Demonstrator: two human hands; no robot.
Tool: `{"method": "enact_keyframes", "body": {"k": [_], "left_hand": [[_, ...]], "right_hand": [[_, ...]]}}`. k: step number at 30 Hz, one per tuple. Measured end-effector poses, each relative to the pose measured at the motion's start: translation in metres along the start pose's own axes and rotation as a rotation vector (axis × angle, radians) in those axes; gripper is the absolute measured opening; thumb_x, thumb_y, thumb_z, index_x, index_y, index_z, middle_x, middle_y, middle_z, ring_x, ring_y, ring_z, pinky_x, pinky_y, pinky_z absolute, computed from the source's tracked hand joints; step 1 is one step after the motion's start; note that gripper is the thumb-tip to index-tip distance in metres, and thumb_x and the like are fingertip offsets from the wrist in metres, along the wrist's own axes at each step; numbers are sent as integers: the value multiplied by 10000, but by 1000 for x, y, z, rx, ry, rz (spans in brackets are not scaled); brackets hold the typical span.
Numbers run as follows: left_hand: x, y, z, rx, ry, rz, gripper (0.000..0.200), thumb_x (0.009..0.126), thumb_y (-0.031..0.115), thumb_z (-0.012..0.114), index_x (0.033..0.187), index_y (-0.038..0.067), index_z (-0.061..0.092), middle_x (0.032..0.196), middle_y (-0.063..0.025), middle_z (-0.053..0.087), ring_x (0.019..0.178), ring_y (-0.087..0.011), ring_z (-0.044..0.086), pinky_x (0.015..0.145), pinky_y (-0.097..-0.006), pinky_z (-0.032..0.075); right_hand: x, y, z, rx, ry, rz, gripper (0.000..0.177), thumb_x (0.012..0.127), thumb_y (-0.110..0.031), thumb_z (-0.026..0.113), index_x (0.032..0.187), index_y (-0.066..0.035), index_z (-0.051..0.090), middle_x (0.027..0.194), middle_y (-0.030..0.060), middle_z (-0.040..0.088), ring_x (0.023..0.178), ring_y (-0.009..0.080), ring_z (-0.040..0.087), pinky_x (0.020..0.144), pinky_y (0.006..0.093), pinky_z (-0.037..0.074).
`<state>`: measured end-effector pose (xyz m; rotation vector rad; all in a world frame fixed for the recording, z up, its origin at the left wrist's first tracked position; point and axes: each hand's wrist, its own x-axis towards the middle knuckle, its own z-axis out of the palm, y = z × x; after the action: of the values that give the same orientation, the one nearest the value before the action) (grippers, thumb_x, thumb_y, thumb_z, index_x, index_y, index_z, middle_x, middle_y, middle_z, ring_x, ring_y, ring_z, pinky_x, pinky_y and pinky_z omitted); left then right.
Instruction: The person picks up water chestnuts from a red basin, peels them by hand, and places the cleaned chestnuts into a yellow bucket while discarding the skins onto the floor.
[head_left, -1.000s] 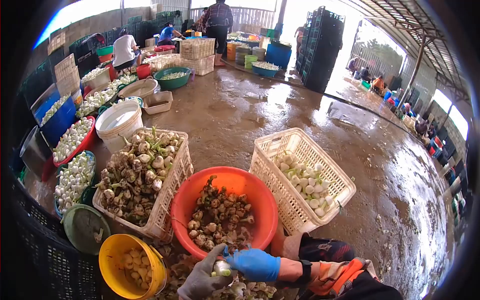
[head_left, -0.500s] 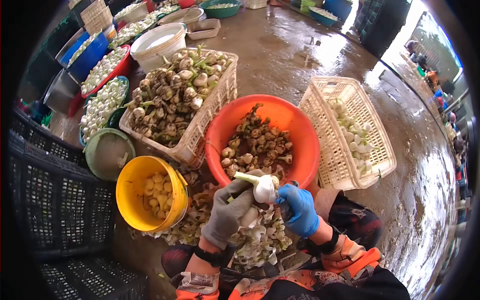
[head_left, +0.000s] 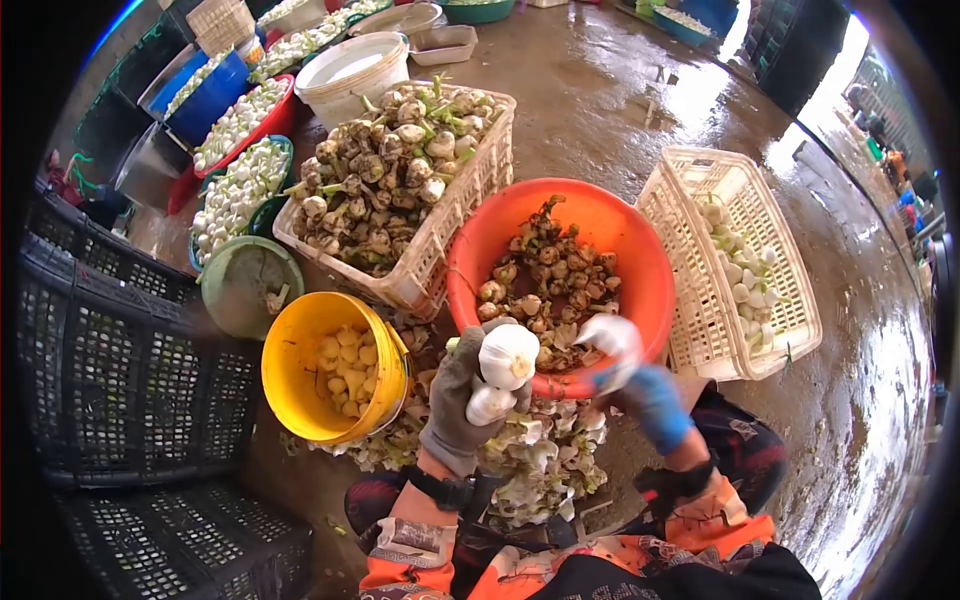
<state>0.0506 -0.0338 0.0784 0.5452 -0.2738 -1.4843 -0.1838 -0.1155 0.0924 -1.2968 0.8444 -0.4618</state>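
My left hand (head_left: pixel 455 400), in a grey glove, is closed around two white garlic bulbs. The upper garlic bulb (head_left: pixel 508 357) shows its root end, and the lower garlic bulb (head_left: pixel 489 404) sits against the palm. My right hand (head_left: pixel 650 405), in a blue glove, is smeared by motion near the front rim of the orange basin (head_left: pixel 650 245). A blurred white piece of garlic skin (head_left: pixel 612 338) shows at its fingers. Inside the basin lie soil-stained garlic bulbs (head_left: pixel 560 268). Garlic peelings (head_left: pixel 545 460) are heaped below my hands.
A crate (head_left: pixel 500 140) of dirty garlic stands behind the basin, with a crate of white bulbs (head_left: pixel 790 240) to the right. To the left are a yellow bucket (head_left: pixel 290 400) holding pale bulbs, a green bucket (head_left: pixel 235 300) and black crates (head_left: pixel 110 400). Full tubs stand farther back.
My right hand has moved right, away from the garlic, carrying a white piece. The left hand has turned the upper bulb root end up. The view has shifted slightly.
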Motion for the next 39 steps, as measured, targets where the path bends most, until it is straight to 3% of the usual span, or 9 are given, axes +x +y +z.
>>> {"method": "enact_keyframes", "body": {"k": [4,6,13,16,20,22,29,34,39], "left_hand": [[-2,-11,5,268,123,127,504,968,474,447,1231,51,518,831,-94,623,670,-208,620,543,-327,495],[-6,-13,5,261,108,124,504,991,471,386,1216,44,530,831,-76,621,687,-189,621,563,-336,513],[35,-49,10,1125,-265,418,570,816,89,717,1299,-28,438,1156,-132,600,905,-183,646,759,-280,545],[50,-76,14,134,76,-242,446,951,222,551,1333,16,449,1201,-123,599,884,-182,661,689,-276,572],[74,-89,9,-292,286,-326,394,968,277,503,1286,45,507,1175,-120,614,919,-212,664,657,-274,593],[83,-89,5,-323,340,-313,384,963,291,504,1243,29,538,1107,-117,632,915,-223,662,643,-278,594],[81,-8,-28,-544,433,127,241,887,145,581,1113,62,564,866,-33,560,706,-124,552,557,-259,512],[5,67,-76,-390,687,925,614,852,198,607,1364,-50,377,1362,-218,446,1234,-344,479,1056,-485,404],[21,36,-89,-408,379,545,608,937,349,531,1343,-87,411,1299,-233,524,1196,-322,531,972,-375,498]], "right_hand": [[18,48,14,-1112,-432,7,463,945,-361,563,1240,-4,548,1067,109,685,919,276,651,805,421,513],[35,43,5,-100,-159,-46,617,903,-243,652,1420,-41,381,1253,121,611,1102,210,587,917,356,479],[45,9,12,204,112,-153,627,751,23,721,1332,-17,489,1273,60,553,1106,173,553,910,295,485],[50,24,-60,562,316,-244,383,873,-170,632,1230,-60,552,1087,51,616,906,151,601,693,254,500],[69,48,-190,1175,463,-669,547,935,-398,562,1310,-14,460,1268,162,562,1111,293,579,850,378,529],[94,81,-212,957,110,-596,511,920,-410,586,1269,-43,517,1208,147,606,1076,263,607,781,356,528],[241,147,-132,350,626,-16,351,872,-72,642,1205,2,558,1044,67,671,836,174,648,669,266,508],[325,190,-121,-725,534,-410,429,812,11,597,1235,-26,540,1052,221,630,1010,365,602,805,437,494],[335,185,-101,-1360,450,-250,175,746,-16,584,878,-81,677,896,199,638,957,393,601,797,484,500]]}}
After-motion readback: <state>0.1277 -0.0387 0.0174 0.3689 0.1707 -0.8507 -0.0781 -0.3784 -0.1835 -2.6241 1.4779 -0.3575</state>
